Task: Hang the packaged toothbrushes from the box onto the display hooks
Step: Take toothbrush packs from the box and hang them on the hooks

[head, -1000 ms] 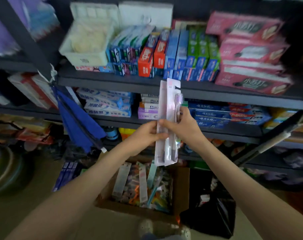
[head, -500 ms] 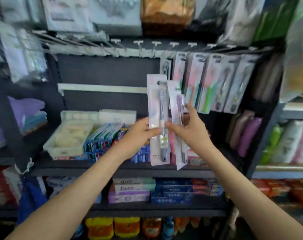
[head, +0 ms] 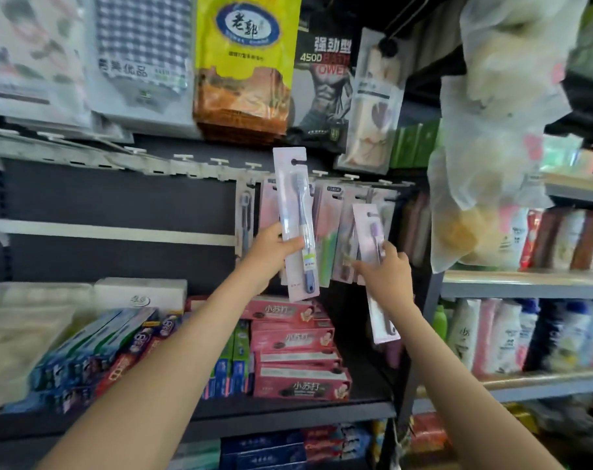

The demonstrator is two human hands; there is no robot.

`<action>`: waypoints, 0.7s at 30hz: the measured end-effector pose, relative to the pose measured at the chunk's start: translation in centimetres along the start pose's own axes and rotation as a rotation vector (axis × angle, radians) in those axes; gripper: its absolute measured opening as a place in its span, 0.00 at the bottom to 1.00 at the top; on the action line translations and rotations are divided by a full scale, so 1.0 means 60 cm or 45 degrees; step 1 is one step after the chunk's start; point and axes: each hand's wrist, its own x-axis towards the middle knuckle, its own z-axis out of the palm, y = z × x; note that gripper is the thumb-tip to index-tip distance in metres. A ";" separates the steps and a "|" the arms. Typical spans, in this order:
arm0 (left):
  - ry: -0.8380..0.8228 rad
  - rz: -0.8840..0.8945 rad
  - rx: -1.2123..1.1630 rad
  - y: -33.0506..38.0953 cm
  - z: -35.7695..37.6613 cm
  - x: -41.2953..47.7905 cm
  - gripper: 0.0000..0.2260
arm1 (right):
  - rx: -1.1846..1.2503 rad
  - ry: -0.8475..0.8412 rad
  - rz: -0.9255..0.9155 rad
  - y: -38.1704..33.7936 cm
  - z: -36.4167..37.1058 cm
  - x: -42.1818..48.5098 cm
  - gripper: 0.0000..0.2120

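Left hand (head: 271,247): fingers pinch the blue toothbrush pack (head: 293,205), held upright, its top hole level with the hook rail (head: 186,166). Right hand (head: 388,271): fingers grip the purple toothbrush pack (head: 368,222), held lower. Behind both, hung packs (head: 325,232) fill the hooks.

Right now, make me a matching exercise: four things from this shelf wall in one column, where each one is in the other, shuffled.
1. blue toothbrush pack
2. purple toothbrush pack
3. pink toothpaste boxes
4. yellow bag

A. stacked on the shelf
B. held in the right hand
C. up top, above the hook rail
D. held in the left hand

Pairs: 1-D, 2-B, 3-A, 4-C.
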 end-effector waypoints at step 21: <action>0.069 0.089 0.130 -0.061 0.038 0.118 0.12 | -0.317 -0.031 -0.051 0.008 0.089 0.212 0.38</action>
